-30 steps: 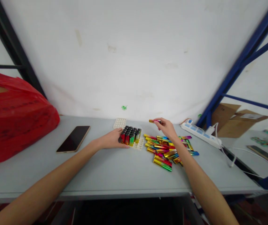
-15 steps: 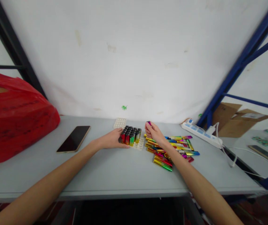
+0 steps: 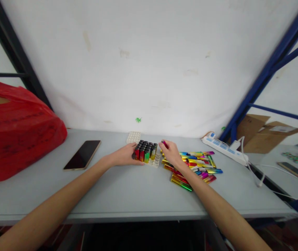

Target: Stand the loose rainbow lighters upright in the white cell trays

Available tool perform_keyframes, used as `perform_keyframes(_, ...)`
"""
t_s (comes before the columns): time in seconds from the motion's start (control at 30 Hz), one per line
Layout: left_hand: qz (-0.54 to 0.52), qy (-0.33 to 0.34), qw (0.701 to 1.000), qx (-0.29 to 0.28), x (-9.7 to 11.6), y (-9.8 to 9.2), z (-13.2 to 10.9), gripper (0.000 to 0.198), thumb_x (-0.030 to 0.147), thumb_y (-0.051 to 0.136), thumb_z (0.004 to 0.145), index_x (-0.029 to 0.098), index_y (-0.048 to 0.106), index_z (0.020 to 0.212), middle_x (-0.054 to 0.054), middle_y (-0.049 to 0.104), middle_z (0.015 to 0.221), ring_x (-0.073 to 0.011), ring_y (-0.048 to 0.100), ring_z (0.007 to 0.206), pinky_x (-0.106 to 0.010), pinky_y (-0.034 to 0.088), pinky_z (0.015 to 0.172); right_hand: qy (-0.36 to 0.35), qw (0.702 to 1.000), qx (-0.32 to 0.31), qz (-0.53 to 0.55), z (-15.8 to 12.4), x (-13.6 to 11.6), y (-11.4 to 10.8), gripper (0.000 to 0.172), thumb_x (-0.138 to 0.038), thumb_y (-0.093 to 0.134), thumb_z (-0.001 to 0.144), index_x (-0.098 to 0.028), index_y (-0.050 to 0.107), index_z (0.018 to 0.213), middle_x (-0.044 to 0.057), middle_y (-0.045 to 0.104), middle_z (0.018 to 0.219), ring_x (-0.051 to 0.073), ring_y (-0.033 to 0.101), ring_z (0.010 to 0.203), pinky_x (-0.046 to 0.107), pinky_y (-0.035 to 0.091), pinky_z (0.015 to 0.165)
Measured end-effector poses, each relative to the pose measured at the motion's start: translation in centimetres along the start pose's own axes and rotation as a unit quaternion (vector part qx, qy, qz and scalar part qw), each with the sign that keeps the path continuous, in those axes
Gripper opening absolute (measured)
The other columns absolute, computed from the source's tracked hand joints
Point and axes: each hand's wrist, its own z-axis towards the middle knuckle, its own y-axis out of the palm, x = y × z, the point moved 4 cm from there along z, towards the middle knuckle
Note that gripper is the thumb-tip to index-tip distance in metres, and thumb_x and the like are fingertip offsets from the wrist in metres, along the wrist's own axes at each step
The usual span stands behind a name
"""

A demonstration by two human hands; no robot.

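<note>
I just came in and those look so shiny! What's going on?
A person's left hand cups the left side of some lighters standing in a pale tray. The right hand holds another lighter near the tray. More lie in a loose pile on the table, to the right.

Before me the flat grey tabletop (image 3: 112, 195) carries a bulging red plastic bag (image 3: 21, 136), a black-screened, gold-edged phone (image 3: 82, 155), two off-white gridded trays (image 3: 133, 137), a heap of shiny multicoloured lighters (image 3: 197, 161) and a long white power strip (image 3: 224, 150).
</note>
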Motion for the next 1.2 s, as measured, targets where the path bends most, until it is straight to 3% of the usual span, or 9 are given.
perform_keyframes(0.23,-0.018,0.003,1.0,-0.01,0.3,0.0,0.0,0.049,0.056,0.083,0.086,0.024,0.076,0.122,-0.007,0.077,0.125,-0.0317,0.068,0.117,-0.041,0.05,0.112,-0.054,0.994,-0.098,-0.013,-0.2,-1.8,-1.3,0.041,-0.059,0.04,0.109,-0.026,0.051,0.089,-0.002,0.06,0.073,0.017,0.056,0.068,0.029,0.041,0.068)
perform_keyframes(0.33,-0.025,-0.005,1.0,-0.012,0.4,-0.1,0.0,0.051,0.058,0.084,0.085,0.023,0.076,0.122,-0.008,0.076,0.126,-0.0324,0.068,0.118,-0.041,0.051,0.112,-0.128,0.984,-0.109,-0.064,-0.3,-2.8,-2.0,0.049,-0.064,0.042,0.109,-0.024,0.054,0.083,0.003,0.063,0.082,0.019,0.058,0.076,0.03,0.043,0.073)
perform_keyframes(0.43,-0.02,-0.019,1.0,-0.003,0.2,-0.1,-0.1,0.053,0.06,0.084,0.084,0.023,0.076,0.12,-0.008,0.076,0.123,-0.0325,0.069,0.115,-0.04,0.053,0.107,-0.166,0.969,-0.136,-0.12,-0.4,-3.1,-2.1,0.057,-0.066,0.045,0.108,-0.023,0.053,0.073,0.002,0.059,0.072,0.016,0.053,0.069,0.029,0.039,0.069)
perform_keyframes(0.53,-0.013,-0.011,1.0,0.002,0.1,-0.1,-0.1,0.052,0.06,0.084,0.083,0.025,0.076,0.121,-0.007,0.077,0.121,-0.0324,0.069,0.114,-0.04,0.054,0.105,-0.136,0.967,-0.187,-0.11,-0.6,-2.6,-1.6,0.054,-0.062,0.05,0.108,-0.022,0.057,0.073,-0.002,0.06,0.062,0.013,0.051,0.058,0.027,0.035,0.062)
perform_keyframes(0.77,-0.003,-0.003,1.0,0.005,-0.2,0.0,-0.1,0.057,0.063,0.084,0.083,0.026,0.075,0.125,-0.008,0.077,0.121,-0.0327,0.069,0.113,-0.04,0.055,0.104,-0.071,0.968,-0.237,-0.044,-0.8,-1.6,-0.6,0.04,-0.054,0.061,0.106,-0.022,0.068,0.084,0.003,0.079,0.075,0.019,0.071,0.067,0.027,0.046,0.065)
perform_keyframes(0.9,0.0,-0.011,1.0,0.013,-0.3,0.0,-0.1,0.06,0.066,0.084,0.081,0.027,0.074,0.126,-0.007,0.075,0.123,-0.0324,0.068,0.114,-0.041,0.054,0.105,-0.079,0.959,-0.228,-0.15,-0.8,-1.6,0.2,0.035,-0.051,0.066,0.105,-0.021,0.074,0.09,0.006,0.078,0.076,0.02,0.07,0.067,0.027,0.042,0.063)
perform_keyframes(1.03,0.0,-0.017,1.0,0.016,-0.3,-0.1,-0.2,0.062,0.067,0.084,0.08,0.025,0.074,0.125,-0.008,0.074,0.124,-0.0323,0.069,0.114,-0.041,0.054,0.105,-0.08,0.942,-0.202,-0.254,-0.8,-1.8,0.4,0.047,-0.063,0.068,0.1,-0.023,0.073,0.078,0.008,0.076,0.072,0.021,0.068,0.067,0.028,0.037,0.063)
perform_keyframes(1.1,0.0,-0.018,1.0,0.015,-0.2,-0.1,-0.2,0.062,0.066,0.084,0.081,0.024,0.074,0.126,-0.009,0.075,0.123,-0.0324,0.069,0.114,-0.041,0.055,0.105,-0.085,0.941,-0.198,-0.262,-0.6,-1.7,-0.1,0.052,-0.064,0.063,0.103,-0.023,0.071,0.072,0.007,0.073,0.069,0.02,0.066,0.066,0.029,0.036,0.064)
perform_keyframes(1.2,-0.002,-0.015,1.0,0.012,0.0,-0.2,-0.2,0.061,0.063,0.084,0.082,0.024,0.074,0.127,-0.008,0.076,0.123,-0.0323,0.069,0.114,-0.04,0.055,0.105,-0.086,0.947,-0.162,-0.264,0.2,-0.4,-2.3,0.052,-0.053,0.051,0.113,-0.022,0.073,0.076,0.007,0.074,0.072,0.019,0.066,0.068,0.029,0.038,0.068)
